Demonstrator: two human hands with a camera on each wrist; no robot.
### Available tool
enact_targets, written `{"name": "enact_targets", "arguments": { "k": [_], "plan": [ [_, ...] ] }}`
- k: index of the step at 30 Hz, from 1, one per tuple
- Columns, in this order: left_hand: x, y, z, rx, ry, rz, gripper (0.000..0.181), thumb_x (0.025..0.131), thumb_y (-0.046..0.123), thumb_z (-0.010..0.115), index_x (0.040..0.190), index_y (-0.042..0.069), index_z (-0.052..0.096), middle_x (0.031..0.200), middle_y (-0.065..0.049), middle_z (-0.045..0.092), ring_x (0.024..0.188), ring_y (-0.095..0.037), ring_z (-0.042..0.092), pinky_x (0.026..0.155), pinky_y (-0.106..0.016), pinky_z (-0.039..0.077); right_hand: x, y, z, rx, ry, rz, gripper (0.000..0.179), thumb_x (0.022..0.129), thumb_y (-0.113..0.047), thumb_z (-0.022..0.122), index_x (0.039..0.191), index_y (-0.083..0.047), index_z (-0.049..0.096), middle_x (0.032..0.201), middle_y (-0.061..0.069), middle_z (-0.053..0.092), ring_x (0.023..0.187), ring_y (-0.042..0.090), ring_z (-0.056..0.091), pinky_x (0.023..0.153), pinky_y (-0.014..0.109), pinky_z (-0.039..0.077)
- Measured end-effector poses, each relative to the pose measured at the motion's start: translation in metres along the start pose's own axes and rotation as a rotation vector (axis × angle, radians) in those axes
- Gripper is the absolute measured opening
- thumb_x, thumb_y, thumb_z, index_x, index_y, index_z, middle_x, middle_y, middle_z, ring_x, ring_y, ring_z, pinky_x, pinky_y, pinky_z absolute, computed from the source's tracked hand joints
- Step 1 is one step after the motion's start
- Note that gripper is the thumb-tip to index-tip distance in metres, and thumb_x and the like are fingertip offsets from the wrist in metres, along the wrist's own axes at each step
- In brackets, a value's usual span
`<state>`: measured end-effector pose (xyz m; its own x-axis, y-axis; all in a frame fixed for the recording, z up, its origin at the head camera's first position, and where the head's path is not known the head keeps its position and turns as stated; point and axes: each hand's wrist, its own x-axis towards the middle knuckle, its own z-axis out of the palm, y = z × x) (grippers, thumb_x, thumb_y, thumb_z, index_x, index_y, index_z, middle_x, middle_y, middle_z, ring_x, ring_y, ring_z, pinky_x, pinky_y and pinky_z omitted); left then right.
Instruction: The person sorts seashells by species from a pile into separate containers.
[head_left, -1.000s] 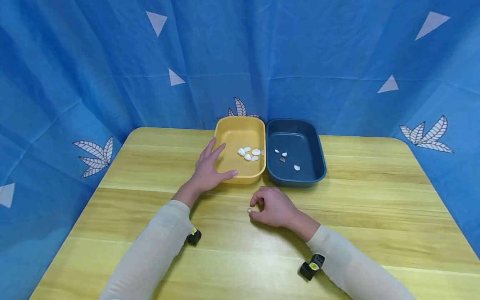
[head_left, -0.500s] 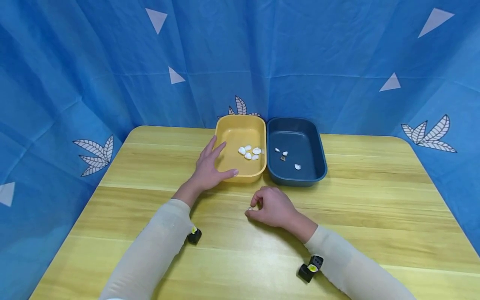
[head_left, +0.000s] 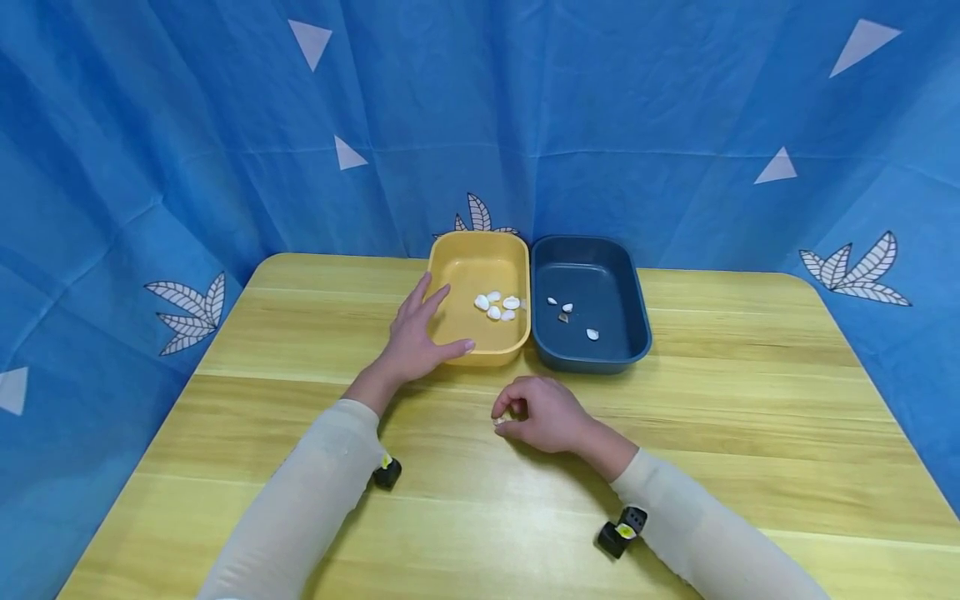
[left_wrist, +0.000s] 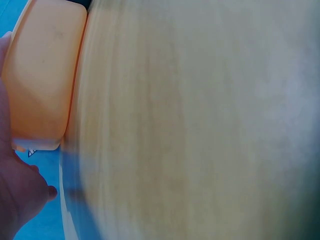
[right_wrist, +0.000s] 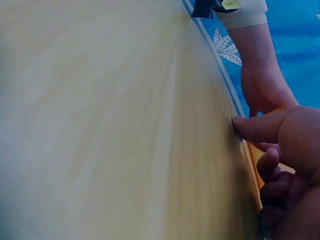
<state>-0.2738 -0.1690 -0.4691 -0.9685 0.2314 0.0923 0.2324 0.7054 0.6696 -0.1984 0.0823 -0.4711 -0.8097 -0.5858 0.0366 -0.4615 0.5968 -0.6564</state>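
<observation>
My left hand spreads its fingers along the left side and near corner of the yellow tray, thumb at the front rim. Several white shells lie inside that tray. In front of the trays, low over the table, my right hand pinches a small pale shell between thumb and index finger; most of it is hidden. The dark blue tray holds several small shells, one of them brownish. In the right wrist view the right thumb shows at the table surface, its other fingers curled.
Both trays stand side by side at the back of the wooden table, close to a blue patterned curtain. Each sleeve carries a small black camera, such as the right wrist camera.
The right index finger has come down toward the thumb, onto the small shell. The left hand and both trays keep their places.
</observation>
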Motion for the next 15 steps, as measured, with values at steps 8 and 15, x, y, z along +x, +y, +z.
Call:
{"name": "enact_targets", "arguments": {
  "k": [8,15],
  "plan": [
    [-0.0004,-0.0013,0.0002,-0.003,0.003,-0.008,0.102,0.078,0.064,0.075,0.159,0.024,0.029,0.166,0.008,-0.002,0.15,-0.032,0.003,0.113,-0.063,0.01,-0.0026,-0.0005,0.0008,-0.043,0.043,0.023,0.021,0.076,-0.032,0.087,0.077,-0.024,0.068,0.067,-0.009,0.051,0.064,0.008,0.047,0.064,0.031,0.042],
    [-0.0006,-0.0004,-0.0003,-0.011,0.001,0.0,0.102,0.077,0.063,0.076,0.159,0.023,0.03,0.166,0.009,-0.003,0.15,-0.031,0.003,0.113,-0.063,0.011,-0.0015,-0.0031,0.0004,-0.029,0.021,0.026,0.015,0.081,-0.028,0.085,0.081,-0.026,0.07,0.068,-0.011,0.053,0.066,0.008,0.049,0.065,0.031,0.043]
  ]
}}
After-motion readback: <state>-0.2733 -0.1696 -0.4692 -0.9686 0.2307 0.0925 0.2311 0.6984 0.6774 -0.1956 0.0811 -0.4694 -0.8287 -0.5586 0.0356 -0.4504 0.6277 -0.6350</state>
